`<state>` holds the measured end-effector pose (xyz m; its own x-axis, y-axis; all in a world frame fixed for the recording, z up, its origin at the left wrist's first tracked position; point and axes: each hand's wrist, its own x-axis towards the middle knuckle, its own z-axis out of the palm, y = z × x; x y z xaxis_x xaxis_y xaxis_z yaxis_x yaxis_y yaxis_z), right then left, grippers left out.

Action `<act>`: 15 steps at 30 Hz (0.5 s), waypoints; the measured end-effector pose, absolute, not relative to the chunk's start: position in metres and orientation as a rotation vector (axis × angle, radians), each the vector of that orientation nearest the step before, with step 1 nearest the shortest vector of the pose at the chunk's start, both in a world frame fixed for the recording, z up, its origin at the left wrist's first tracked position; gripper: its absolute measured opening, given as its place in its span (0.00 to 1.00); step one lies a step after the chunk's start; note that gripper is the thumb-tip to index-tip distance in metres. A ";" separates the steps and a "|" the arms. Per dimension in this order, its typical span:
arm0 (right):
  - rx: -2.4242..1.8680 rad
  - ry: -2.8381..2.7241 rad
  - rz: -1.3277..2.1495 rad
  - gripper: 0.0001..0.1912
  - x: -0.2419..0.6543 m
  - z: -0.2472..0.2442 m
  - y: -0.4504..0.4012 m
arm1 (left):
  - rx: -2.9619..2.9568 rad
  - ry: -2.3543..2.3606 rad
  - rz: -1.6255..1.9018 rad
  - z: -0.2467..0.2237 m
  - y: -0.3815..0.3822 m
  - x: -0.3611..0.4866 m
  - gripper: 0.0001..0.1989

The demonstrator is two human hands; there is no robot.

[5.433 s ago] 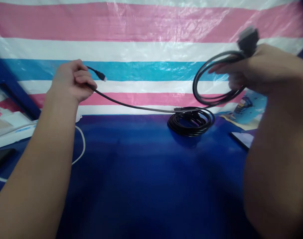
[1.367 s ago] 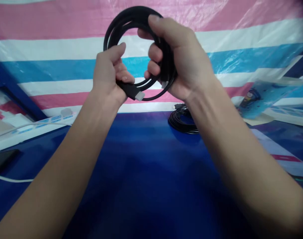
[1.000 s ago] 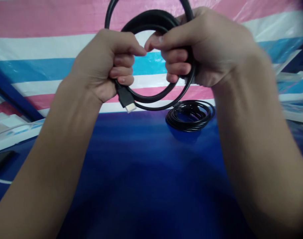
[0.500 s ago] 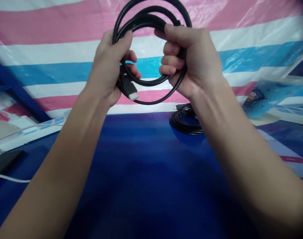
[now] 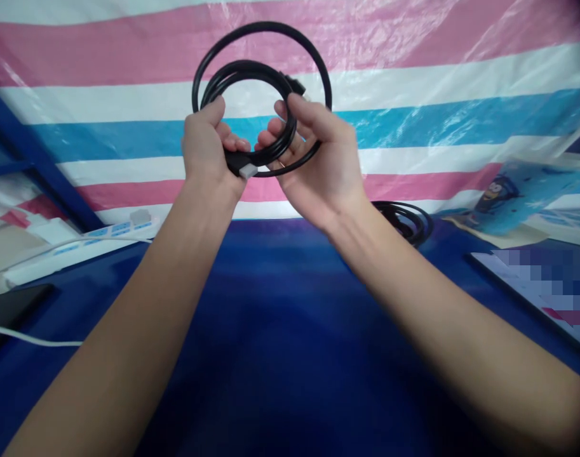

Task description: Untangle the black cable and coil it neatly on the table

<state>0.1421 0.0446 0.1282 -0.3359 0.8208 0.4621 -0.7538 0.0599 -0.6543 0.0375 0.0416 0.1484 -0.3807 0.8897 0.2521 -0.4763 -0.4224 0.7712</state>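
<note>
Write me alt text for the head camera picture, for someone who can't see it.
Two bare hands hold a coiled black cable up over a blue table: the left hand grips the loops beside a silver-tipped plug, the right hand supports them from the other side. Behind are a second black coil on the table, a white power strip at left, and a pink, white and blue striped sheet.

Two cable coils (image 5: 261,44), two hands (image 5: 206,149)
</note>
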 end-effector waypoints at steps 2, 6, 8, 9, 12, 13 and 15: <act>-0.182 -1.048 1.530 0.09 0.138 0.125 0.047 | 0.899 0.772 1.974 0.143 0.043 0.043 0.16; -0.415 -1.184 1.354 0.08 0.158 0.134 0.051 | 1.122 0.760 1.812 0.138 0.042 0.052 0.11; -0.535 -1.402 1.331 0.05 0.174 0.142 0.052 | 1.204 0.745 1.673 0.139 0.040 0.047 0.12; -0.601 -1.517 1.323 0.04 0.181 0.146 0.051 | 1.237 0.740 1.608 0.140 0.039 0.043 0.12; -0.727 -1.701 1.290 0.03 0.195 0.155 0.050 | 1.359 0.664 1.441 0.143 0.038 0.031 0.12; -0.745 -1.721 1.258 0.03 0.197 0.156 0.049 | 1.403 0.625 1.396 0.143 0.038 0.028 0.12; -0.717 -1.710 1.225 0.01 0.199 0.158 0.050 | 1.470 0.555 1.372 0.142 0.037 0.027 0.12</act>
